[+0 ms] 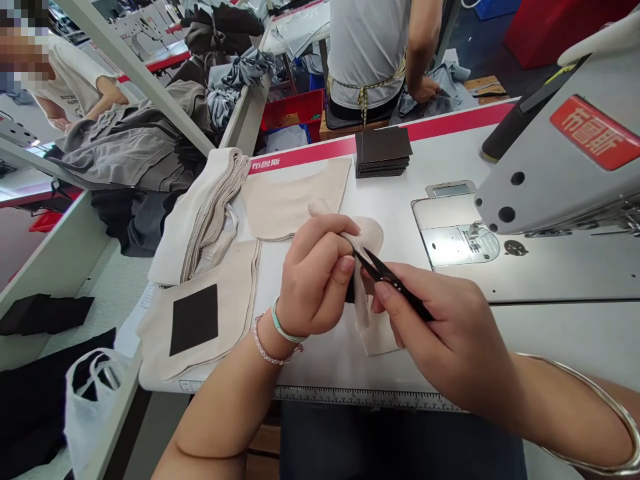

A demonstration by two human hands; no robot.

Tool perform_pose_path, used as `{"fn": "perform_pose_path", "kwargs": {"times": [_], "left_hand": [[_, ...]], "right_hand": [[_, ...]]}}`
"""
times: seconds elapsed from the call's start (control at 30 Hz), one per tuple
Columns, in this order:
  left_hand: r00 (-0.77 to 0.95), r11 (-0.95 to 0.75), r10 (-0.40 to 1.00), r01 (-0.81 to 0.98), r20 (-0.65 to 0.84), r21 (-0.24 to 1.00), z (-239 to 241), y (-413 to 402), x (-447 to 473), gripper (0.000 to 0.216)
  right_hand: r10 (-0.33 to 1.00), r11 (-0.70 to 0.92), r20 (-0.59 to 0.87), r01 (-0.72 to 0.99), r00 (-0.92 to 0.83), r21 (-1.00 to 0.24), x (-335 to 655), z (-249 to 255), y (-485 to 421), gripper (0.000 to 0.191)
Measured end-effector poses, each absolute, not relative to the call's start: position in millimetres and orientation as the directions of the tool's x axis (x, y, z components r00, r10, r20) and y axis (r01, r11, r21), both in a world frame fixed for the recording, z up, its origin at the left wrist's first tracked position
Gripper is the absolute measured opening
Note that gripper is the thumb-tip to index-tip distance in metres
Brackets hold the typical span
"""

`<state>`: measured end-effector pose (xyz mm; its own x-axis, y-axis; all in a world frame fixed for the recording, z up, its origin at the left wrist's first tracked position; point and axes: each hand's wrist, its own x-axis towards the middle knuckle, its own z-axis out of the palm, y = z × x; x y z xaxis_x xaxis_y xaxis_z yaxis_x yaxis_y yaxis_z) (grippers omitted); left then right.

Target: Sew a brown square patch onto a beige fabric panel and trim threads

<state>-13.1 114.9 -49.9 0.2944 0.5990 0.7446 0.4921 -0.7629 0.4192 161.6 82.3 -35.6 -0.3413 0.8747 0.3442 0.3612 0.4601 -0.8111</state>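
My left hand (317,277) pinches a cream fabric piece (370,237), bunched up above the white sewing table (320,373). A bit of black shows in its folds. My right hand (440,327) grips small black thread snips (395,283), whose slightly parted blades point at the fabric close to my left fingertips. Whether the blades touch a thread is too small to tell. Left of my hands lie stacked cream panels (235,287), the top one bearing a black square patch (194,320). Another cream panel (295,200) lies flat behind them.
At right stands a sewing machine (565,147) with a metal needle plate (460,243). A stack of black patches (383,152) sits at the table's back. Folded cream fabric (200,213) is piled at left. Co-workers sit beyond; a ruler strip (370,396) lines the front edge.
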Motion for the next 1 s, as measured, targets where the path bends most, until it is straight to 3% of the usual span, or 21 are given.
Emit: {"fn": "perform_pose_path", "kwargs": {"times": [1.0], "left_hand": [[0.287, -0.772, 0.517, 0.563, 0.806, 0.295, -53.4, 113.2, -10.1, 0.010]], "right_hand": [[0.876, 0.461, 0.355, 0.349, -0.327, -0.816, 162.6, -30.7, 76.0, 0.024]]}}
